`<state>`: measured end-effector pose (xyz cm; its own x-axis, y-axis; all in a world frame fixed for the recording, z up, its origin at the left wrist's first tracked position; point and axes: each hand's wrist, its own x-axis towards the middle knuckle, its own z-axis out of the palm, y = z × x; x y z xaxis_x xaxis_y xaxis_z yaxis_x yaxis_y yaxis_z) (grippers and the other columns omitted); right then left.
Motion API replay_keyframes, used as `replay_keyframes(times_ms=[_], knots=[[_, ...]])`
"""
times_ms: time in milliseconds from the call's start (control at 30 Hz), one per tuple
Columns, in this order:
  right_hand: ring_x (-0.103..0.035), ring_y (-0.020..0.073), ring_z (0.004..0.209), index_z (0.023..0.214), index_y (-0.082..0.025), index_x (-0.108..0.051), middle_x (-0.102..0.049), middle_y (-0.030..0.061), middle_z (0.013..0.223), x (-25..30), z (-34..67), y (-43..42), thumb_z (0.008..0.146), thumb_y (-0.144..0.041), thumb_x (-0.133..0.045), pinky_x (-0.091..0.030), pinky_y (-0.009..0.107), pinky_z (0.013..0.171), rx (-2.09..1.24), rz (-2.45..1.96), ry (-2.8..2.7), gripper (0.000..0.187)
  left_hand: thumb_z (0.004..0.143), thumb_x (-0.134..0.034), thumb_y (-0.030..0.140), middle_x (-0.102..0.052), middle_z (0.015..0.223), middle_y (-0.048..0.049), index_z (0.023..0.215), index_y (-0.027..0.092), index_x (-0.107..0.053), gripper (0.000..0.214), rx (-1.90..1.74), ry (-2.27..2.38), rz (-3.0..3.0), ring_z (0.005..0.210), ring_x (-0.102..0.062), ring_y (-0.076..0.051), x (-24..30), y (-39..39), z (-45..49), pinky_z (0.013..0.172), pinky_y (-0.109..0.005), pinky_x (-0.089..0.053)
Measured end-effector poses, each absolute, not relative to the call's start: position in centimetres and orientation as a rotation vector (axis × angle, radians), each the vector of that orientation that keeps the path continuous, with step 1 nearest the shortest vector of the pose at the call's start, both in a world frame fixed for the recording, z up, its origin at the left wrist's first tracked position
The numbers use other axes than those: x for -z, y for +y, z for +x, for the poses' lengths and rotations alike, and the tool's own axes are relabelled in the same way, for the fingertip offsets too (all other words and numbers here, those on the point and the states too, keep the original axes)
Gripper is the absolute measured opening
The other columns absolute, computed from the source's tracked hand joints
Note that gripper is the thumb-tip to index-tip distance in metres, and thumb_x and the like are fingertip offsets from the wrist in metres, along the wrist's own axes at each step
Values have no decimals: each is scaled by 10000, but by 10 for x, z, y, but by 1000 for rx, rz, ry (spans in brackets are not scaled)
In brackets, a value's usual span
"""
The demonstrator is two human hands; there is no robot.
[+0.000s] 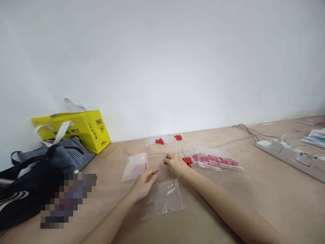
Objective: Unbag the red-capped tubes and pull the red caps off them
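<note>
At the far left of the table (281,210), close to the white wall (172,67), I see a yellow bag (100,134) with dark print and white handles (63,130). In front of it lies a striped bag (64,156), and nearer to me a black bag (33,189) with white curved stripes. Beside this one, something is blurred; I cannot tell what. On the right lies a white power strip (291,160), with plugs (278,145) in it and a grey cable (250,130) running toward the wall. Farther right are some papers (315,138), partly blue.
</note>
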<state>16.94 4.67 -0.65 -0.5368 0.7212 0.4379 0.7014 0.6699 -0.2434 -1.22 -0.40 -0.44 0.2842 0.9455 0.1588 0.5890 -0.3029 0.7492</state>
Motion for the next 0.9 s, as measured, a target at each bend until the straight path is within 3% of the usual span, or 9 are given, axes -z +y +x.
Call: replay_keyframes(times_ms=[100, 267, 633, 767, 900], knots=[[-519, 141, 763, 796, -148, -604, -527, 63, 866, 5, 168, 42, 710, -48, -459, -372, 233, 692, -61, -1085, -2433, 196, 771, -448, 218, -570, 1145, -66, 1084, 152, -547, 335, -801, 1373, 1957, 1054, -520, -180, 11, 17, -5, 914, -331, -401], [-510, 164, 842, 943, -155, -585, -537, 62, 916, 1, 180, 34, 680, -93, -479, -365, 253, 737, -88, -1088, -2410, 290, 746, -476, 153, -598, 1096, -103, 1133, 110, -497, 390, -798, 1394, 1954, 981, -571, -175, 18, 43, 11, 868, -315, -437], [-500, 157, 773, 837, -165, -586, -545, 49, 816, 29, 256, -1, 649, -27, -426, -375, 268, 689, -212, -1125, -2085, 283, 785, -447, 263, -622, 1045, -112, 1105, 106, -524, 364, -830, 1430, 2054, 945, -587, -185, 15, 43, 23, 822, -299, -459], [-507, 141, 690, 755, -179, -588, -564, 24, 731, 26, 256, -17, 743, -193, -479, -368, 259, 648, -343, -1205, -2002, 111, 751, -491, 282, -627, 999, -73, 997, 171, -590, 288, -926, 1478, 2166, 965, -552, -216, 4, 31, 7, 874, -362, -410], [-509, 149, 685, 747, -181, -597, -582, 13, 701, 18, 235, -27, 728, -396, -532, -347, 276, 664, -462, -1367, -2002, 226, 749, -494, 312, -618, 969, -73, 906, 194, -622, 235, -1048, 1575, 2518, 963, -523, -238, -6, 19, -27, 886, -407, -379]])
